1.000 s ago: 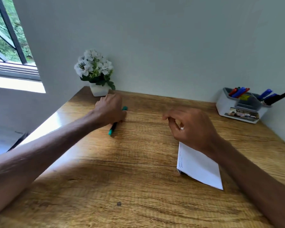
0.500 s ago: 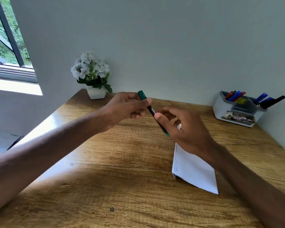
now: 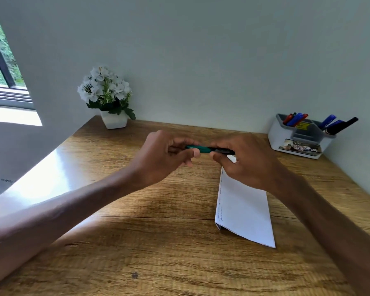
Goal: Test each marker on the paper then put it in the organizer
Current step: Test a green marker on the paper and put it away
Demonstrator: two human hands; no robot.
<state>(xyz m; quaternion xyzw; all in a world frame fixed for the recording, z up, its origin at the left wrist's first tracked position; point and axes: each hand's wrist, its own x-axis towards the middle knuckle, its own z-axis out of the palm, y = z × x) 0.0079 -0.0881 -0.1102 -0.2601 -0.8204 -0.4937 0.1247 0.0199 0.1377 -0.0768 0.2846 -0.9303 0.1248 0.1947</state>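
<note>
A green marker (image 3: 203, 148) is held level above the middle of the wooden desk (image 3: 158, 242). My left hand (image 3: 165, 155) grips its green cap end. My right hand (image 3: 247, 162) grips its dark barrel. A folded white paper (image 3: 242, 210) with scribbles along its left edge lies on the desk below my right hand, its far end hidden by that hand. The white and grey organizer (image 3: 298, 136) stands at the back right and holds several red, blue and black markers.
A white pot of white flowers (image 3: 109, 97) stands at the back left corner against the wall. A window (image 3: 0, 67) is at the far left. The wall closes off the desk's back and right sides.
My left hand picked the green marker up off the desk and carried it to the middle. My right hand took hold of its other end, and the marker now lies level between both hands.
</note>
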